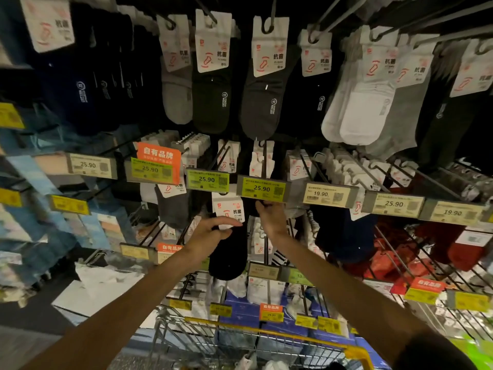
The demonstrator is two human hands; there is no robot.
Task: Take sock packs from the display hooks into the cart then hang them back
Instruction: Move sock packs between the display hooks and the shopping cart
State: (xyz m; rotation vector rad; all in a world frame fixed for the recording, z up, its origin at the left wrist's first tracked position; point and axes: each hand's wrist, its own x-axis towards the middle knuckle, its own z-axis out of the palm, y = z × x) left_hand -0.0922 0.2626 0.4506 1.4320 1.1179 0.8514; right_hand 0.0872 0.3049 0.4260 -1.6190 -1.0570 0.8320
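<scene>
A black sock pack (229,252) with a white header card hangs just below the middle row of hooks. My left hand (210,231) grips it by the upper part of the sock, fingers curled around it. My right hand (270,216) reaches up beside it, and its fingertips pinch the bottom edge of the yellow 25.90 price tag (262,188) at the end of a display hook. Whether the pack's card is on a hook is hidden behind the tags. The wire cart (240,340) with a yellow rim stands below, with white sock packs (272,365) inside.
Rows of hooks hold many sock packs: black and grey ones (213,102) above, white ones (354,116) upper right, red ones (416,247) at the right. Price tags line each rail. Blue boxes (245,311) sit on the lowest shelf behind the cart.
</scene>
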